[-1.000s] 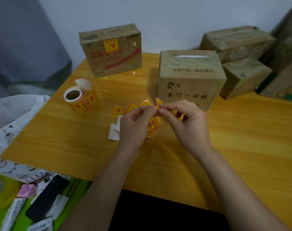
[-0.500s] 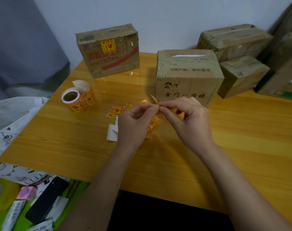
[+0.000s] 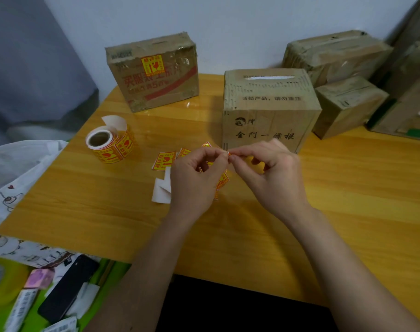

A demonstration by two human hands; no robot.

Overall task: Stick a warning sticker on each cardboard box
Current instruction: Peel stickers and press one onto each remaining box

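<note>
Left hand [image 3: 194, 180] and right hand [image 3: 271, 178] still pinch one warning sticker [image 3: 228, 153], now turned edge-on between their fingertips.

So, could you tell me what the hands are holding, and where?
Both the left hand and right hand pinch one sticker by its top edge.
</note>
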